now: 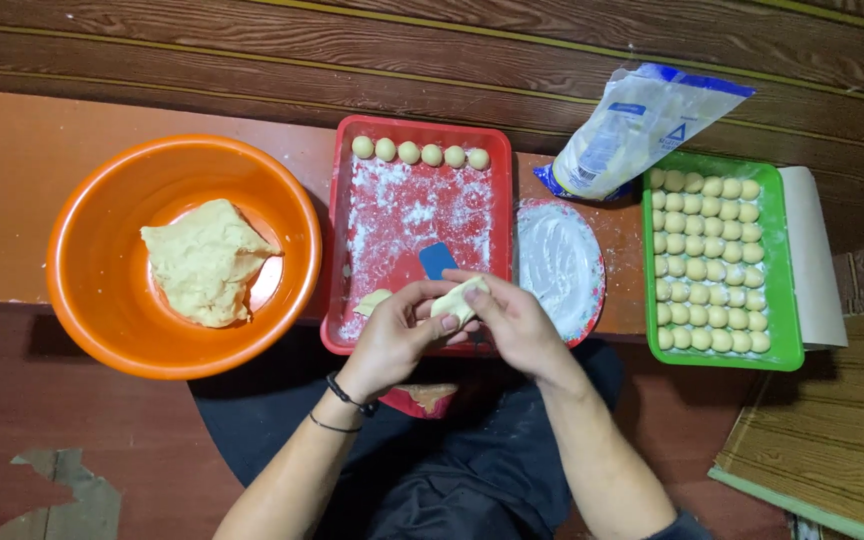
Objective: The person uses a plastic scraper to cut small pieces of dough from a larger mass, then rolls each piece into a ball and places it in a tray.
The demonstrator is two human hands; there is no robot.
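A small piece of dough (pixel 457 299) is pinched between the left hand (pixel 392 335) and the right hand (pixel 517 320), both closed on it, at lower centre of the frame, over the near edge of the floured red tray (pixel 337 250).

Orange bowl (pixel 92 290) — green tray (pixel 787 300)

- red tray (pixel 340 215): floured middle is open, only dough balls (pixel 420 153) along its far edge
- orange bowl (pixel 102 290) blocks the left, plate (pixel 592 300) and green tray (pixel 787 270) crowd the right
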